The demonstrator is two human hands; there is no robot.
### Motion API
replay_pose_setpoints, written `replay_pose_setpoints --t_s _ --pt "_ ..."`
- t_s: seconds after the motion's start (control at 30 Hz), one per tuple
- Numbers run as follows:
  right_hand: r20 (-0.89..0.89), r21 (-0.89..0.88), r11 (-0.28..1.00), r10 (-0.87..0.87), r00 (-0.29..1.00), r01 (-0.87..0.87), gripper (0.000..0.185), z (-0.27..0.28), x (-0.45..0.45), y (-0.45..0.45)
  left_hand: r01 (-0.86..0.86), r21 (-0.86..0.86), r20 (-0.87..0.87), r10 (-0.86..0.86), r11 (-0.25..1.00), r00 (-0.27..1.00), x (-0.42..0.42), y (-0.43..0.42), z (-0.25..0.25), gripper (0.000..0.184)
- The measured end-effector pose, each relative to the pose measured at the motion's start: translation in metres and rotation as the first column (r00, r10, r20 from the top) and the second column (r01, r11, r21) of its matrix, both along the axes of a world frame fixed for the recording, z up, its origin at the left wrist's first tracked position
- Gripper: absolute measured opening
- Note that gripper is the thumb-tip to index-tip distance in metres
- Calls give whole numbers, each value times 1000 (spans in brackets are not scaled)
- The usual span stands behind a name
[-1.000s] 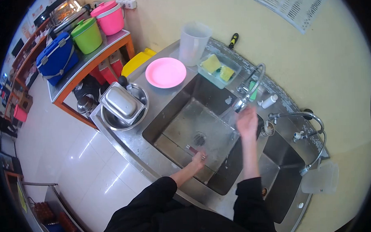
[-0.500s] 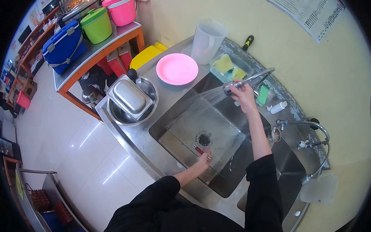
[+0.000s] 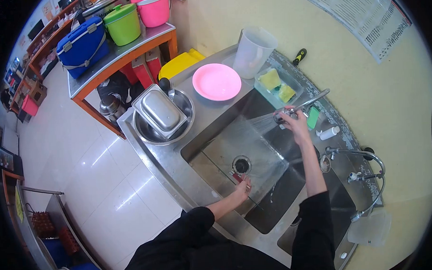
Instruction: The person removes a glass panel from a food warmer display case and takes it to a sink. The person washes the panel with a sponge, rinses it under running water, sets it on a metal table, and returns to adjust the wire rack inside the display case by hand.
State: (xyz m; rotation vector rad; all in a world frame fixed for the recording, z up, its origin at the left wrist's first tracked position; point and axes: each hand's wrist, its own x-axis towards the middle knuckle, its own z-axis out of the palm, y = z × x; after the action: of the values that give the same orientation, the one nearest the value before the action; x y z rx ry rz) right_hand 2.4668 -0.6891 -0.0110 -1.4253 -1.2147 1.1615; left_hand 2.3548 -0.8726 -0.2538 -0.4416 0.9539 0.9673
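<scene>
My right hand is closed around the head of the chrome faucet, tilting it over the large basin. A fan of water sprays from it leftward and down into the steel sink. Low in the basin, beside the round drain, my left hand grips a small red-handled tool; its kind is too small to make out. Behind the right hand lie a teal tray with yellow sponges and a green item.
A pink plate and translucent jug stand behind the sink. Left of it, a steel bowl holds a lidded metal container. A white bottle and second faucet are at right, by the smaller basin.
The water fan now spreads more downward, toward the drain, where before it pointed farther left. The red-handled tool has turned slightly in my left hand. The whole view has shifted a little.
</scene>
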Motion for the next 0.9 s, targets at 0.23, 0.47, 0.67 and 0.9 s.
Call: replay_pose_setpoints --t_s 0.23,0.47,0.67,0.9 --pt "-35 -130 974 184 982 -187 31 65 15 -37 13 -16 -42 -14 1000 999 -4 1 12 50" --pt "-7 2 1000 30 1000 -30 34 30 -9 -11 59 22 25 -59 998 998 -3 -2 -17 56" --pt "-33 -64 989 134 990 -136 30 60 11 -37 17 9 -9 -17 1000 1000 -7 -2 10 62" --pt "-96 -36 987 155 983 -159 28 57 4 -27 -3 19 -38 4 1000 999 -1 -5 -9 50"
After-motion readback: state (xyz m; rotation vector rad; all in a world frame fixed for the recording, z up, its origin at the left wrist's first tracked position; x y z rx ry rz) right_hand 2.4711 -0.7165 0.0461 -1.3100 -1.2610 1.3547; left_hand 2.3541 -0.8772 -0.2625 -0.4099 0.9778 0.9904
